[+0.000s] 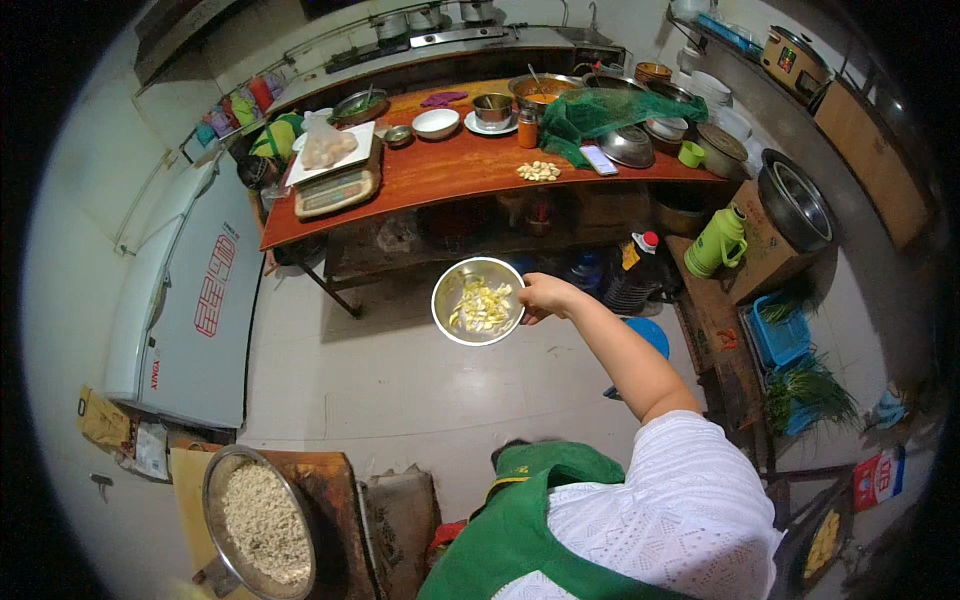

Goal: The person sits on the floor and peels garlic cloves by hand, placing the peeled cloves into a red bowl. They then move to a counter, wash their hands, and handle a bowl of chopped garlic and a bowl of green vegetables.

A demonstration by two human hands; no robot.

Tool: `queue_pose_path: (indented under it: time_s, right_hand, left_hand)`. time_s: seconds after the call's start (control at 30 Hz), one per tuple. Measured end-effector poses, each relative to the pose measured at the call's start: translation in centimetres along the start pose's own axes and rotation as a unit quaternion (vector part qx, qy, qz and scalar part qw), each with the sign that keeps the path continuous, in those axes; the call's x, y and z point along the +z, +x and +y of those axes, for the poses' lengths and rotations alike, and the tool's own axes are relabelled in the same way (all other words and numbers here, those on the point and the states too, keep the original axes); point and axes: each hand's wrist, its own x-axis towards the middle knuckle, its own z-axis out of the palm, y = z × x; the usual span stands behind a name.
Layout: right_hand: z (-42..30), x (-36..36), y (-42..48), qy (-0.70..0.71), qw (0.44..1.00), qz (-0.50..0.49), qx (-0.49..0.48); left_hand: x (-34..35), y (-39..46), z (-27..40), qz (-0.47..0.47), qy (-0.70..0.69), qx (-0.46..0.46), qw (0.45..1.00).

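Observation:
My right hand [547, 296] grips the rim of a round metal bowl [448, 289], held out over the tiled floor. Inside the bowl is chopped pale-yellow food [481, 306], its exact kind unclear. My left hand is out of view. Beyond the bowl stands a red-brown wooden table [442, 166]. Near its front edge lie a small heap of peeled garlic cloves [538, 172] and a smartphone [598, 160]. A weighing scale [337, 193] at the table's left end carries a white tray with a plastic bag of pale food [327, 147].
A large metal bowl of pale crumbly food [264, 523] stands at lower left on a wooden surface. Left is a chest freezer [206, 300]. A blue stool [646, 337], a large dark bottle [634, 277] and a green thermos [716, 241] stand right. Table legs [330, 291] reach the floor.

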Motion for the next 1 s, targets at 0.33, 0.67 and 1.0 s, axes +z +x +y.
queue_pose_path:
  time_s: [0.33,0.67,1.0]
  right_hand:
    - [4.1,-20.2,17.3,0.131,0.988,0.082,0.0]
    - [-4.9,-33.0,40.8,0.256,0.957,0.133,-0.003]
    - [-7.3,-35.1,53.9,0.299,0.936,0.172,0.076]
  left_hand:
    - [23.3,-5.0,47.1,-0.303,-0.764,-0.439,0.362]
    - [46.4,-6.5,92.1,-0.419,-0.718,-0.529,0.171]
    - [60.1,-4.7,110.4,-0.446,-0.695,-0.502,0.259]
